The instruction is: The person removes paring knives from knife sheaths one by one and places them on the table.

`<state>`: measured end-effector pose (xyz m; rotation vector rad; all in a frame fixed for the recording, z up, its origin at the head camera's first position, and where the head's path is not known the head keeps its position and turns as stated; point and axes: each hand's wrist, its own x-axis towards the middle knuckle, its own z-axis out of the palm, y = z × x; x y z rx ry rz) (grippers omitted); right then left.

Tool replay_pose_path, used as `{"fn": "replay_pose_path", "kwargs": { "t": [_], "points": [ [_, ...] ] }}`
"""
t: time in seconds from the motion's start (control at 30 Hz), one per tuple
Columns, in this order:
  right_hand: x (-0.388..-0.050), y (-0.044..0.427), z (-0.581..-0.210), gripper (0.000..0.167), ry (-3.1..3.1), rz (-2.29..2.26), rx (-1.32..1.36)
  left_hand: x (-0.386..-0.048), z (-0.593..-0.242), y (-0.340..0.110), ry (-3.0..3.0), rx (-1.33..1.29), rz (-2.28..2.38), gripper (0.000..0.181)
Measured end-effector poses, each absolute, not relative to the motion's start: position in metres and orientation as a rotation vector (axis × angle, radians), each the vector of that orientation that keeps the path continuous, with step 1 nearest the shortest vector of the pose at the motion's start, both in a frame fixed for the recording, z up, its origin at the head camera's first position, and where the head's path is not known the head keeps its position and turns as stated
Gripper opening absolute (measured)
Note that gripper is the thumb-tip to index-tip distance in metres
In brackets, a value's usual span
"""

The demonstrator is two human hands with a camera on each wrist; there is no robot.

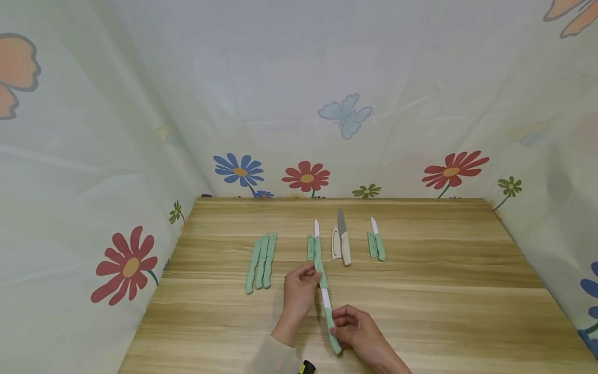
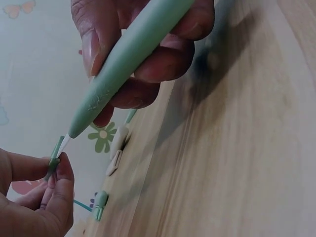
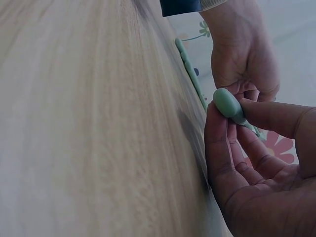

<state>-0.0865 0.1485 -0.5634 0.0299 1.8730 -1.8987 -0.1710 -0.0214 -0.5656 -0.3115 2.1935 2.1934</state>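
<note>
A wooden table (image 1: 444, 317) stands before a pale cloth backdrop (image 1: 280, 78) printed with flowers and butterflies. On the left of the table, three green knives (image 1: 262, 261) lie side by side, near ends slanting slightly left, their blades covered. Right of them, from the near edge, reaches a beige sleeve (image 1: 275, 357). The left hand (image 1: 300, 291) beyond it pinches a green sheath (image 1: 324, 282) between thumb and fingers. Just right of that wrist, at the near edge, is a black and yellow object (image 1: 307, 368), too cut off to identify.

On the far side of the left hand, a loose green sheath (image 1: 311, 248) lies just beside a green knife with a bare white blade (image 1: 316, 228).

Near centre, between the two hands, is the held knife (image 1: 333, 332): green handle towards the near side, white blade (image 1: 326, 298) pointing away. The blade meets the pinched sheath, its far part hidden; how deep it sits, I cannot tell.

Farther off and slightly right lies a cream sheath (image 1: 336, 255), then a cream-handled knife (image 1: 345, 248) with a grey blade. On the near side, the right hand (image 1: 358, 330) grasps the held knife's handle between thumb and curled fingers. Rightmost, on the far side, another green sheath (image 1: 371, 244) lies beside a small green knife (image 1: 380, 248), its white blade bare.
</note>
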Motion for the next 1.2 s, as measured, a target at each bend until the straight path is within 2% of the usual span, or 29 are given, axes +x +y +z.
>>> {"fn": "replay_pose_path", "kwargs": {
  "t": [0.47, 1.2],
  "points": [
    [-0.082, 0.148, -0.570, 0.037, 1.861, -1.861, -0.022, -0.177, -0.564, -0.037, 2.286, -0.426, 2.220, 0.026],
    [-0.085, 0.148, -0.567, 0.042, 1.863, -1.928, 0.059, -0.154, -0.569, -0.037, 2.213, -0.213, 2.085, 0.029]
  ]
}}
